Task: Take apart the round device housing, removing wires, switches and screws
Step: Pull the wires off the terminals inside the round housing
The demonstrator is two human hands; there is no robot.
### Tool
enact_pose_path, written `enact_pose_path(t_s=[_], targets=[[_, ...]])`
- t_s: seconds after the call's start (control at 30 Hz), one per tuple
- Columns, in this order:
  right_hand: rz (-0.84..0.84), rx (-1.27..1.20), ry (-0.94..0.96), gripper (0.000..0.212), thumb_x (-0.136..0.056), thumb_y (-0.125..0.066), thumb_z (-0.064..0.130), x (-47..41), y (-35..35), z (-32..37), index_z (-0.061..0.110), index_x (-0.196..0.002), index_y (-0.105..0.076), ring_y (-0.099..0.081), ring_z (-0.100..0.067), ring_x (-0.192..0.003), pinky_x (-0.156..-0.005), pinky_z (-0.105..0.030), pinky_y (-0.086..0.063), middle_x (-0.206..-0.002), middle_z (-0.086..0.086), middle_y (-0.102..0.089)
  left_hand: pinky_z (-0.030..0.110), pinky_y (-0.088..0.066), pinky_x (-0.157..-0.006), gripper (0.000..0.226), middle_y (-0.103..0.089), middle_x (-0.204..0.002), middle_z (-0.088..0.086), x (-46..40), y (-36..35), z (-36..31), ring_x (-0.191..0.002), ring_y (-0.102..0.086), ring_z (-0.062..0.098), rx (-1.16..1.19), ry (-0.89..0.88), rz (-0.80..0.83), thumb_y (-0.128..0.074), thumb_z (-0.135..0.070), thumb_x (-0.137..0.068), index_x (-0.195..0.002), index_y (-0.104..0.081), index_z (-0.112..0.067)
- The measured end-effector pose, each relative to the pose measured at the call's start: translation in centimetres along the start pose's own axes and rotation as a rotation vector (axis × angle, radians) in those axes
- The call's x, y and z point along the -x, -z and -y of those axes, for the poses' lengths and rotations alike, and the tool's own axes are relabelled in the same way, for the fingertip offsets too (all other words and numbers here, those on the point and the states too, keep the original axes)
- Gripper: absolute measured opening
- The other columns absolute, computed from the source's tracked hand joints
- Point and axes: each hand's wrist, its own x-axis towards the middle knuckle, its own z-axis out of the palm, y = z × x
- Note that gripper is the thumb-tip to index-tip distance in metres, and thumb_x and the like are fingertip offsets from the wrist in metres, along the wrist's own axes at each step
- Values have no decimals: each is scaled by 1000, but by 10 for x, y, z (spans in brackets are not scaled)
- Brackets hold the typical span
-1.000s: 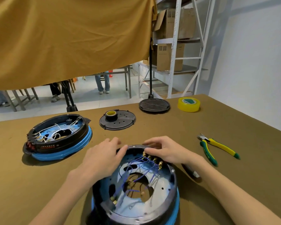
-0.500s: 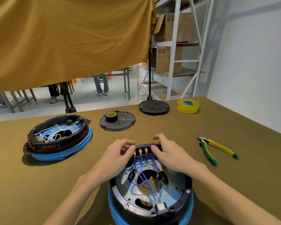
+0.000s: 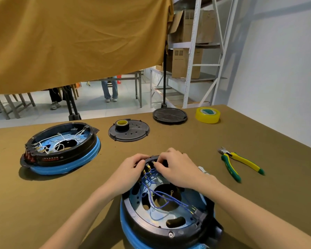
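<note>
A round black housing [image 3: 151, 225] with a blue lower ring lies open side up right in front of me. Blue wires [image 3: 162, 196] run across its blue inner plate to brass terminals [image 3: 148, 167] at the far rim. My left hand [image 3: 127, 174] grips the far rim just left of the terminals, fingers curled over the edge. My right hand [image 3: 176, 169] covers the rim to their right, and its fingertips pinch at the terminal block.
A second housing [image 3: 61, 150] with white wires sits at the left. Further back lie a black perforated cover [image 3: 136, 133] with a small tape roll [image 3: 122, 124] on it, a black disc [image 3: 170, 115] and yellow tape [image 3: 207, 115]. Yellow-green pliers [image 3: 241, 163] lie at the right.
The housing has been turned in my hands, bringing the terminals to the far middle of the rim. Both hands have closed in around them, the right fingertips now on the block.
</note>
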Motion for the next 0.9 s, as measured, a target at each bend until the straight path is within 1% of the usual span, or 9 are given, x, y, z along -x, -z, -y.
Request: enact_pose_path(t_s=[0.07, 0.17, 0.27, 0.37, 0.43, 0.53, 0.67, 0.77, 0.9], targets=[[40, -31, 68, 22, -101, -52, 47, -7, 5, 2, 29, -91, -61, -54, -23, -100, -95, -44, -40, -102, 2, -57, 38, -42, -109, 36, -59, -131, -5, 1, -1, 1, -127, -51, 15, -91, 21, -2, -35, -27, -111, -140, -55, -30], [95, -106, 145, 22, -100, -58, 42, -12, 9, 2, 25, -89, -65, -54, -15, -94, -91, -37, -38, -101, 4, -59, 50, -36, -115, 37, -55, -133, -6, 3, -2, 4, -130, -46, 20, -174, 86, -47, -39, -36, -108, -141, -55, -33], [88, -162, 140, 21, -98, -62, 39, -12, 8, 4, 22, -89, -69, -56, -14, -96, -93, -36, -43, -105, 4, -58, 47, -40, -114, 32, -58, -129, -7, 6, -7, 8, -129, -50, 17, 62, 122, -127, -48, -33, -106, -134, -63, -28], [-5, -134, 101, 17, -97, -64, 38, -10, -2, 9, 25, -86, -64, -57, -17, -92, -87, -35, -49, -101, 4, -56, 45, -43, -113, 32, -61, -128, -7, 8, -12, 11, -125, -55, 13, 166, 122, -171, -52, -29, -106, -134, -66, -25], [-44, -139, 75, 16, -96, -65, 35, -10, -6, 11, 24, -84, -64, -55, -16, -91, -82, -32, -49, -99, 4, -56, 43, -44, -113, 30, -61, -127, -10, 9, -13, 11, -123, -55, 10, 183, 115, -185, -52, -29, -106, -133, -66, -27], [-31, -188, 44, 19, -94, -67, 31, -11, -5, 11, 18, -80, -71, -56, -12, -93, -81, -32, -48, -104, 2, -59, 42, -43, -113, 31, -61, -127, -10, 9, -12, 11, -123, -56, 10, 175, 107, -193, -53, -29, -106, -134, -65, -27], [-9, -261, 36, 21, -94, -66, 28, -9, -5, 8, 15, -79, -73, -49, -8, -102, -89, -33, -40, -108, 3, -60, 42, -43, -112, 32, -60, -126, -10, 11, -10, 8, -124, -55, 11, 126, 88, -186, -52, -31, -106, -135, -65, -27], [-4, -233, 41, 21, -97, -63, 28, -9, -6, 9, 16, -83, -71, -45, -12, -107, -97, -35, -36, -109, 3, -55, 40, -43, -112, 33, -58, -127, -12, 13, -9, 6, -127, -51, 11, 57, 72, -166, -48, -34, -107, -136, -63, -28], [20, -219, 55, 20, -100, -60, 28, -8, -5, 9, 16, -88, -70, -43, -14, -110, -96, -31, -29, -113, 1, -53, 39, -43, -111, 36, -58, -126, -12, 14, -8, 4, -125, -51, 11, 33, 69, -150, -46, -35, -108, -138, -63, -27]])
